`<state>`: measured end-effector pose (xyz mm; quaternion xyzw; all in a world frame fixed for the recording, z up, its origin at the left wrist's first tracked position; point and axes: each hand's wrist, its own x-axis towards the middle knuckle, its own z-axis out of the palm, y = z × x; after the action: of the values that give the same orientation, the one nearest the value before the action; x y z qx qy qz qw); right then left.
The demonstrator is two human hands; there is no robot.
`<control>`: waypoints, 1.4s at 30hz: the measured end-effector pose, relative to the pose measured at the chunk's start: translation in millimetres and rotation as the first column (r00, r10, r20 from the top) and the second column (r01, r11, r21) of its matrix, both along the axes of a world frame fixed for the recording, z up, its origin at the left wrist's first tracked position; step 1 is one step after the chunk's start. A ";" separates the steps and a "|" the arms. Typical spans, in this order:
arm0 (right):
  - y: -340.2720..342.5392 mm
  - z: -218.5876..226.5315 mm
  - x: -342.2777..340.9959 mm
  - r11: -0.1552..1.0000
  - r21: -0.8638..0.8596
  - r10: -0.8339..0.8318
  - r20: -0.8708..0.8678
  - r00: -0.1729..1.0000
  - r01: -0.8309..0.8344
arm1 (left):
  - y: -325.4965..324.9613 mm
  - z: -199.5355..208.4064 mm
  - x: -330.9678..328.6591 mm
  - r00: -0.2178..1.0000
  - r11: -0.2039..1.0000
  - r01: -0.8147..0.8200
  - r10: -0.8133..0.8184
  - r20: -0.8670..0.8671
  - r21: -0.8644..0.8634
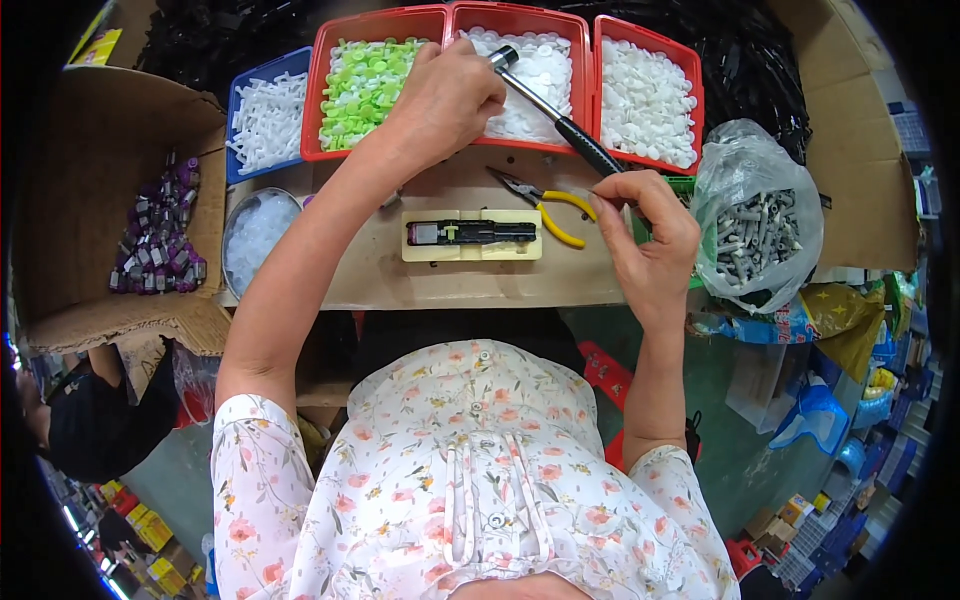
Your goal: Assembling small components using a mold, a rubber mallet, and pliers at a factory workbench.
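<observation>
My left hand reaches over the red tray of white plastic pieces at the back, fingers curled, the tips hidden. My right hand is closed around the black grip of a hammer. Its shiny head lies up and to the left, beside my left fingers. On the table between my arms sits a cream block-shaped holder. A long black plastic assembly lies in it, with a silvery piece at its left end. Yellow-handled pliers rest just right of the holder, near my right thumb.
Along the back stand a blue tray of white pins, a red tray of green and white pieces, and another red tray of white pieces. A carton with purple-silver parts flanks the left; a plastic bag of grey parts, the right.
</observation>
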<state>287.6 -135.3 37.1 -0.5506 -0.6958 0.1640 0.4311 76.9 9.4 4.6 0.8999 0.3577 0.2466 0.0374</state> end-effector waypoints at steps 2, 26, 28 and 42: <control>3.1 -0.2 -8.7 1.000 -0.001 0.025 -0.016 1.000 -0.025 | -5.5 7.7 -2.2 0.987 0.996 0.020 -0.006 0.160 -0.088; 13.2 -2.5 -59.3 0.998 0.041 0.054 -0.013 0.998 -0.054 | -100.5 9.4 -19.1 0.689 0.898 0.069 0.272 0.672 -0.434; 13.3 -3.7 -57.4 0.996 0.066 0.067 0.005 0.998 -0.067 | -101.8 8.9 -16.4 0.677 0.899 0.080 0.268 0.685 -0.431; 10.7 -7.3 -58.8 0.995 0.066 0.073 -0.005 0.997 -0.072 | -115.0 -7.2 -6.1 0.282 0.686 0.391 0.545 0.789 -0.614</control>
<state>228.8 -124.6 29.8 -0.5098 -0.7188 0.1586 0.4452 70.8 -105.6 -2.6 0.4465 0.3740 0.5706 0.5789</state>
